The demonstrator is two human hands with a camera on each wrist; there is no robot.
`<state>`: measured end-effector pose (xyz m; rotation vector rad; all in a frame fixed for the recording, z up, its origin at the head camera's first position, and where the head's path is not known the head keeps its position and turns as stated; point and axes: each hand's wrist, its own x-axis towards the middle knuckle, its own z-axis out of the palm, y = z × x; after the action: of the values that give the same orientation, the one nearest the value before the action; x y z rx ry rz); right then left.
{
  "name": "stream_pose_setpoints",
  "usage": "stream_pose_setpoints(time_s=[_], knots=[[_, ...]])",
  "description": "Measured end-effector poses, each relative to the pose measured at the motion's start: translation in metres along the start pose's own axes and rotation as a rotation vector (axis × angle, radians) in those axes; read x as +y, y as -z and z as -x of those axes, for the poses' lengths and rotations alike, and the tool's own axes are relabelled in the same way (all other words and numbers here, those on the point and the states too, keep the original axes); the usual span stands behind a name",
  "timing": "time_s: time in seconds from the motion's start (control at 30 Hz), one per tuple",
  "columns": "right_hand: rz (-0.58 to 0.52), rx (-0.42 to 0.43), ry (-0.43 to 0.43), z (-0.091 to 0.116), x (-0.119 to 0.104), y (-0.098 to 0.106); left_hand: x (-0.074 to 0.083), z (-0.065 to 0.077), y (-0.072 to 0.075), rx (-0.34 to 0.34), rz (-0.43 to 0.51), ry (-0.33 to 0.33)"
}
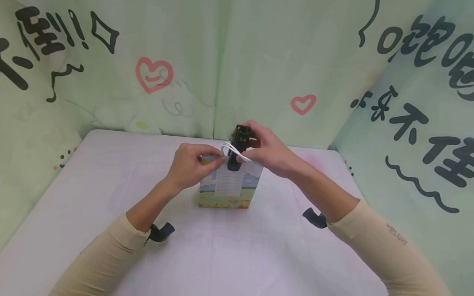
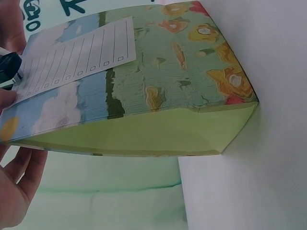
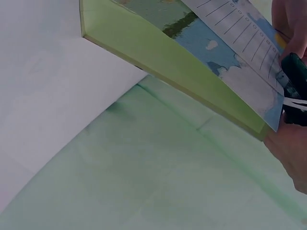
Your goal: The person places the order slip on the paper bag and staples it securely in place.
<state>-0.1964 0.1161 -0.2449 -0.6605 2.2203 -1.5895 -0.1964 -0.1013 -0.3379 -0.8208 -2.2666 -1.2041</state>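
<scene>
A paper gift bag (image 1: pixel 205 201) with a painted sky and flower field stands upright near the far edge of the table. Against its front lies a lined paper sheet (image 1: pixel 228 184) with small checkboxes. My left hand (image 1: pixel 190 164) pinches the bag's top edge, its thumb in front beside the sheet. My right hand (image 1: pixel 270 150) grips a black stapler (image 1: pixel 241 142), whose lower end overlaps the top of the sheet. White cord handles (image 1: pixel 231 147) loop across the stapler. In the right wrist view the stapler (image 3: pixel 293 79) sits at the bag's rim; whether its jaws are closed is hard to see.
A white-covered table (image 1: pixel 148 263) extends under the bag and both forearms. Pale green curtains (image 1: pixel 259 61) with hearts and black lettering enclose the back and sides. Dark curved wrist mounts (image 1: pixel 163 233) stick out from both sleeves.
</scene>
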Motion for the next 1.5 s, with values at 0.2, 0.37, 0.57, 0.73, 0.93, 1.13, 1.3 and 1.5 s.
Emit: stream_pose_setpoints(time_s=[0.2, 0.37, 0.57, 0.73, 0.93, 1.13, 1.3, 1.5], knots=[[0.053, -0.005, -0.004, -0.001, -0.001, 0.003, 0.0, 0.0, 0.001, -0.007, 0.008, -0.003], [0.142, 0.0, -0.047, 0.0, -0.004, 0.003, 0.001, -0.001, 0.001, -0.012, 0.009, 0.0], [0.143, 0.029, -0.101, 0.001, -0.006, 0.0, 0.002, -0.001, 0.001, -0.018, 0.016, 0.004], [0.099, 0.047, -0.105, 0.002, -0.004, -0.002, 0.003, -0.001, 0.002, -0.025, 0.015, 0.008], [0.118, 0.058, -0.068, 0.002, -0.003, -0.004, 0.004, -0.002, 0.003, -0.024, 0.019, 0.005], [0.129, 0.087, -0.075, 0.002, -0.002, -0.006, 0.004, -0.003, 0.004, -0.023, 0.005, 0.009], [0.118, 0.113, -0.097, 0.002, -0.002, -0.007, 0.004, -0.001, 0.004, -0.026, 0.008, 0.02], [0.12, 0.105, -0.089, 0.001, -0.002, -0.006, 0.002, 0.0, 0.003, -0.03, 0.024, 0.027]])
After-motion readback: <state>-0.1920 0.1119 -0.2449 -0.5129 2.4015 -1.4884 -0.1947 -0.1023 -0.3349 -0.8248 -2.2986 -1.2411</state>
